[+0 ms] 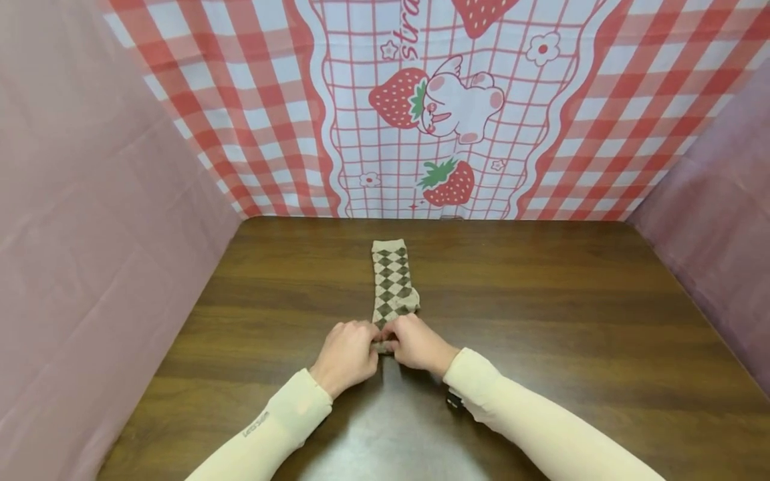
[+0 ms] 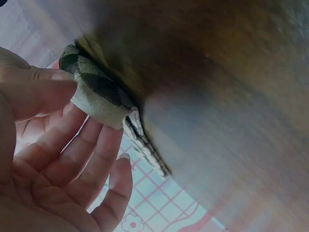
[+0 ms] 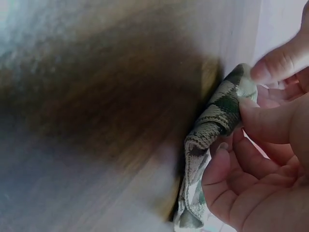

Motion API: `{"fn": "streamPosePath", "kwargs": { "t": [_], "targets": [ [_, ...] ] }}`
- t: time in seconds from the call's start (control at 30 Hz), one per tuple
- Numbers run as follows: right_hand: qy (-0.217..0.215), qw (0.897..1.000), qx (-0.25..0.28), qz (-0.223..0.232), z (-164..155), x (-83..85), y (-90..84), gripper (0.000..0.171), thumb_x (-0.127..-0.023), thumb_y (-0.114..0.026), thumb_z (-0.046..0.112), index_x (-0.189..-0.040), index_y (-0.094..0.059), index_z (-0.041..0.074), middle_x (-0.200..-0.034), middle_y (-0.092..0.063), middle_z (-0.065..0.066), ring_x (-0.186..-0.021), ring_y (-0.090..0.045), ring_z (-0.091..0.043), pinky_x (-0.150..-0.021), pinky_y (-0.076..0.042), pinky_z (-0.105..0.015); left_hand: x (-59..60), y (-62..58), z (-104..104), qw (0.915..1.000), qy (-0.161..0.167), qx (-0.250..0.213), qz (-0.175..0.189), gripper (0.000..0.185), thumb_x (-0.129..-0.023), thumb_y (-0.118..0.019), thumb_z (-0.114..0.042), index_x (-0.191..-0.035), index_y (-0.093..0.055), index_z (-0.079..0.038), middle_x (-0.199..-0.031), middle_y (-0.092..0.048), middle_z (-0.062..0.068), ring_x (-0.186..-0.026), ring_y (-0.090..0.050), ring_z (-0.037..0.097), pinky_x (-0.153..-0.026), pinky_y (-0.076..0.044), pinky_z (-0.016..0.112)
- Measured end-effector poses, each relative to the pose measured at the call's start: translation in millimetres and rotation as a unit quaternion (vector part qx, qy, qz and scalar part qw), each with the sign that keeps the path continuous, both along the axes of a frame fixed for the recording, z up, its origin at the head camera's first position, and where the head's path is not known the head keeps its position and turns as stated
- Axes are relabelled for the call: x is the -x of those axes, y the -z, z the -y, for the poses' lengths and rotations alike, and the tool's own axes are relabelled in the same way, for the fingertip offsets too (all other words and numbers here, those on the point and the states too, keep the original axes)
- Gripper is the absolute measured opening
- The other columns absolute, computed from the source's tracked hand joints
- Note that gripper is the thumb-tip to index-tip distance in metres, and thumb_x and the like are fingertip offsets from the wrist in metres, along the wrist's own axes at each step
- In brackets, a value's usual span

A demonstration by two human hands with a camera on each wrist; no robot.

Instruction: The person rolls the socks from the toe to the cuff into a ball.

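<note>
A beige and dark green argyle sock lies lengthwise on the table, its plain cuff toward the back and its heel bulging to the right. My left hand pinches the left side of the near end, which is folded over on itself. Opposite it, my right hand grips the right side of that fold between thumb and fingers. In the left wrist view the folded sock end sits at the thumb and fingertips. The right wrist view has the rolled-over layers under the thumb. Fingers partly hide the fold.
The brown wooden table extends on both sides of the sock. A red-and-white checked cloth with strawberries hangs along the back edge. Pink cloth walls stand at left and right.
</note>
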State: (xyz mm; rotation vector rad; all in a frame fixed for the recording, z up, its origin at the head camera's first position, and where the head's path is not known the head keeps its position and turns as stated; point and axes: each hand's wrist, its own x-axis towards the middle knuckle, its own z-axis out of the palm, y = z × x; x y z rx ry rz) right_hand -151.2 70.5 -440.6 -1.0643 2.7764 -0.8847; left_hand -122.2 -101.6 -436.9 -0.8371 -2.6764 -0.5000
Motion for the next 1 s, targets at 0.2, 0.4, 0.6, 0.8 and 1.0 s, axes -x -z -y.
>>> {"fn": "streamPosePath", "kwargs": {
  "t": [0.2, 0.4, 0.6, 0.8, 1.0],
  "targets": [
    [0.004, 1.0, 0.004, 0.006, 1.2, 0.3, 0.5, 0.014, -0.078, -0.07, -0.007, -0.082, -0.074, 0.006, -0.079, -0.071, -0.002, -0.076, -0.067, -0.017, -0.072, -0.054, -0.031, 2.2, 0.5, 2.6, 0.9996, 0.01, 0.001, 0.027, 0.02, -0.074, -0.08, -0.006, -0.067, -0.064, -0.016, -0.063, -0.062, -0.002, -0.058, -0.062, 0.022, -0.054, -0.048, 0.04],
    [0.002, 1.0, 0.014, -0.002, 0.2, -3.8, 2.7, 0.01, -0.083, -0.071, -0.003, -0.087, -0.075, 0.004, -0.083, -0.072, -0.004, -0.08, -0.068, -0.017, -0.075, -0.054, -0.031, 8.3, -0.4, 5.2, 0.9964, 0.023, 0.003, 0.081, 0.02, -0.082, -0.079, -0.009, -0.067, -0.068, -0.017, -0.066, -0.065, -0.004, -0.061, -0.062, 0.016, -0.055, -0.049, 0.035],
    [-0.013, 0.998, 0.005, -0.057, -6.0, -7.4, 0.6, 0.007, -0.083, -0.074, 0.001, -0.09, -0.074, 0.002, -0.085, -0.07, -0.006, -0.081, -0.067, -0.021, -0.076, -0.053, -0.033, 17.6, -3.9, 4.3, 0.9922, 0.039, 0.012, 0.118, 0.016, -0.082, -0.078, -0.007, -0.071, -0.074, -0.017, -0.07, -0.068, -0.006, -0.062, -0.062, 0.012, -0.057, -0.049, 0.034],
    [0.014, 0.996, -0.002, -0.093, -10.1, -10.4, -6.8, 0.008, -0.082, -0.075, -0.001, -0.09, -0.074, 0.002, -0.087, -0.066, -0.005, -0.083, -0.065, -0.022, -0.077, -0.053, -0.036, 25.5, -10.5, 2.8, 0.988, 0.045, 0.03, 0.145, 0.014, -0.084, -0.076, -0.008, -0.075, -0.078, -0.018, -0.073, -0.07, -0.005, -0.065, -0.064, 0.013, -0.062, -0.052, 0.036],
    [0.018, 0.995, 0.008, -0.096, -6.7, -16.2, -9.6, 0.009, -0.081, -0.073, -0.004, -0.087, -0.074, 0.003, -0.085, -0.064, -0.003, -0.08, -0.064, -0.021, -0.074, -0.053, -0.035, 34.4, -15.1, 3.6, 0.9826, 0.057, 0.037, 0.173, 0.012, -0.087, -0.074, -0.008, -0.081, -0.08, -0.017, -0.08, -0.073, -0.004, -0.07, -0.067, 0.014, -0.066, -0.053, 0.036]
  ]
}}
